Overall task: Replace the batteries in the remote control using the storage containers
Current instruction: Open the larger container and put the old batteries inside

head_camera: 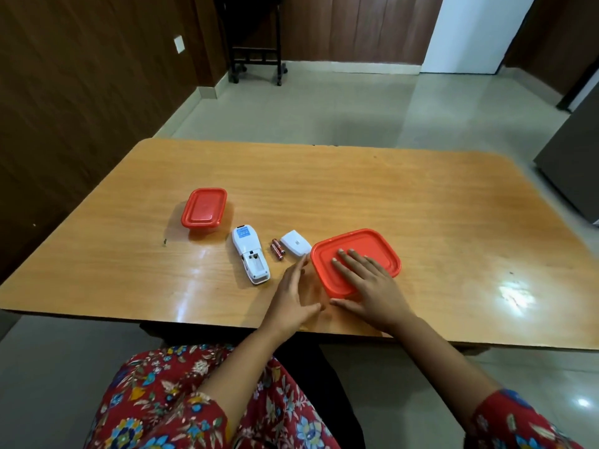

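Observation:
A white remote control (250, 252) lies face down on the wooden table (421, 222), its battery bay open and bare. Two red batteries (277, 249) rest just right of it, and the white battery cover (295, 243) lies beyond them. A large container with a red lid (366, 246) stands at the centre right. My right hand (366, 283) lies flat on that lid, fingers spread. My left hand (293, 298) is against the container's clear left side, fingers apart. A smaller red-lidded container (203, 208) stands shut at the left.
The table's near edge (194, 322) runs just in front of my lap. Beyond the table there is tiled floor, a dark wheeled stand (256, 37) by the wood-panelled wall, and a grey cabinet (577, 150) at the right.

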